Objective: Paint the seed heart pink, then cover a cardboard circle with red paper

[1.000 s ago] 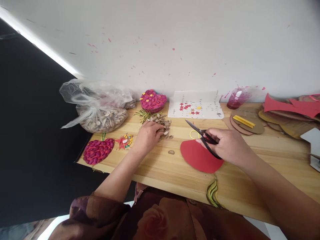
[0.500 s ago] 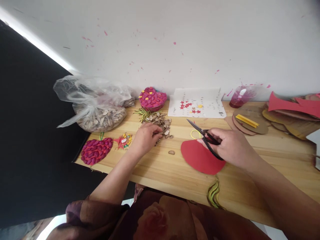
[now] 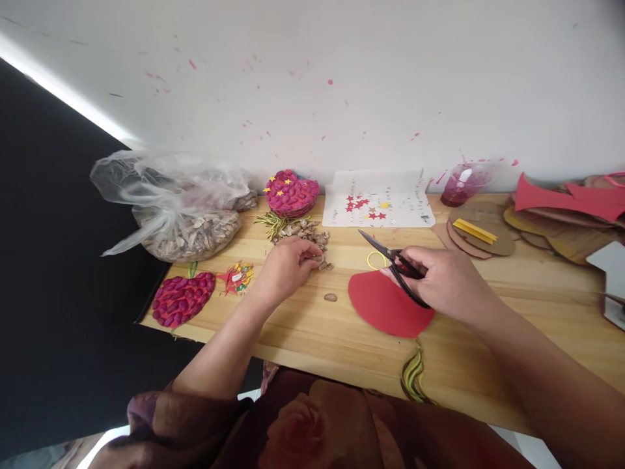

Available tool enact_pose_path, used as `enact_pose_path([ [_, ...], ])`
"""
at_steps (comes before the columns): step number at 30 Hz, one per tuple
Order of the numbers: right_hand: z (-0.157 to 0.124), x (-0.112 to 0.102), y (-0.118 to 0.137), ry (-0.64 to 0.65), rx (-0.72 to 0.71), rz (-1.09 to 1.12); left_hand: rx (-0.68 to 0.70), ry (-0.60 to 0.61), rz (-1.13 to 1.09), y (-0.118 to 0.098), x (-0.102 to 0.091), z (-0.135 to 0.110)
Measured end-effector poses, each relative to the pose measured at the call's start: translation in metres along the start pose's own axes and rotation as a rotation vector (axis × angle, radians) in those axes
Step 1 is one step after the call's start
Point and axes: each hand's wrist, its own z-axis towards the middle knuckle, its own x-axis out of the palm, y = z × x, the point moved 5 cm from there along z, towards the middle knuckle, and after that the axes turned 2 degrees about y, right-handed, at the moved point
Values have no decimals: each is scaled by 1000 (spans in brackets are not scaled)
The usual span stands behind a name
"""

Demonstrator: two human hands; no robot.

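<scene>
My left hand (image 3: 288, 270) reaches into a heap of brown nut shells (image 3: 308, 231), which look like pistachio shells. Its thumb and fingertips are pinched together at the heap's near edge; what lies between them I cannot make out. One loose shell (image 3: 331, 297) rests apart on the wood. My right hand (image 3: 442, 280) grips black-handled scissors (image 3: 385, 249), their blades nearly closed and pointing up and left. Under the scissors is a red rounded cutout (image 3: 385, 306) with a yellow loop (image 3: 376, 261) at its top and a green yarn tassel (image 3: 414, 374) at its bottom.
A plastic bag of shells (image 3: 190, 234) stands at the left. Pink shell-covered pieces (image 3: 183, 299) and a stack (image 3: 291, 193) lie nearby. Behind are a paper with stars (image 3: 410, 202) and a cup of pink liquid (image 3: 459, 185). Cardboard cutouts (image 3: 551, 228) lie right.
The whole view has shifted slightly, moving the table items a little to the left. My left hand stays pinched at the shells, and my right hand still holds the scissors.
</scene>
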Motion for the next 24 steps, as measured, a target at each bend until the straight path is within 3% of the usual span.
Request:
enact_pose_path([
  [6,1,-1,1,5,-1,18,152,45,86,-26,23,28],
  [12,2,-2,2,21,22,13,170,71,124,-30,38,41],
  [15,1,-3,1,13,19,16,156,47,116,-22,29,38],
  [19,1,-5,-2,-10,25,12,114,-68,99,-6,4,27],
  [24,0,-4,0,-16,27,2,66,-48,170,4,-3,6],
])
